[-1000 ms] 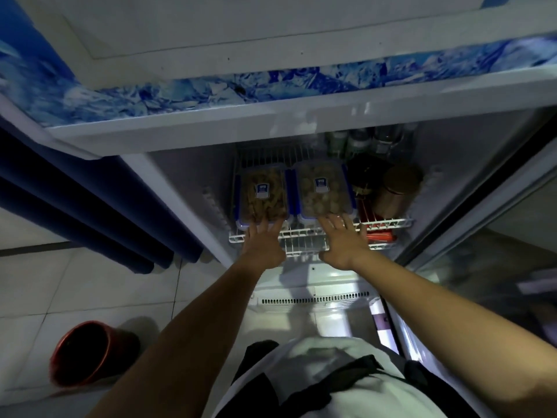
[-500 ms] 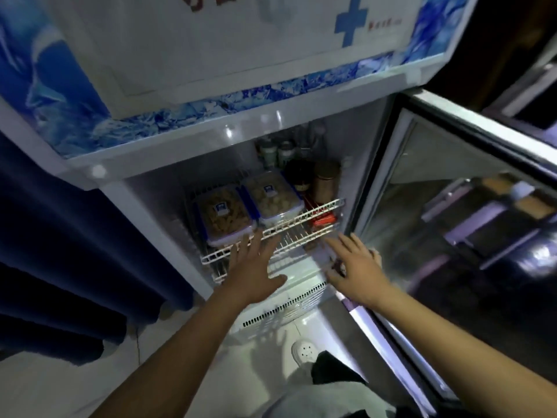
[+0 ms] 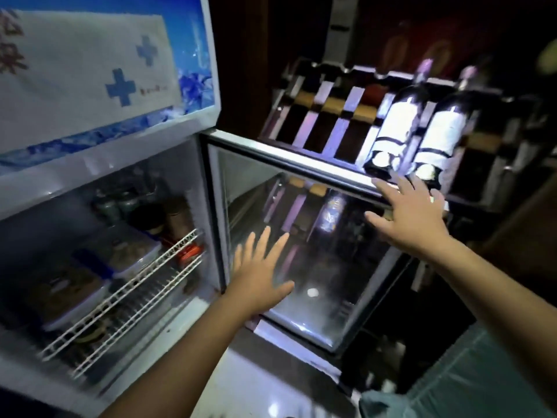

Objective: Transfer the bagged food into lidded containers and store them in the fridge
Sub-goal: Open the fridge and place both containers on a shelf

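Two rectangular clear plastic lidded containers with blue clips sit side by side on the white wire shelf inside the white fridge: the nearer container and the farther container. Each has its long axis running from the shelf's front edge back into the cabinet, with brownish food showing dimly through its flat, labelled lid. Behind them stand dark jars and a round brown tin, too blurred to tell more. The glass fridge door, framed in pale metal, stands swung open to the right. A second ago both hands lay at the shelf's front edge by the containers; now they are off the shelf and at the door. The left hand is spread, fingers straight, over the inner face of the glass, holding nothing; whether it touches the pane cannot be told. The right hand is also released, fingers straight, lying across the door's top rail. Just beyond it, two dark glass bottles with white labels lie in a slatted wooden rack.
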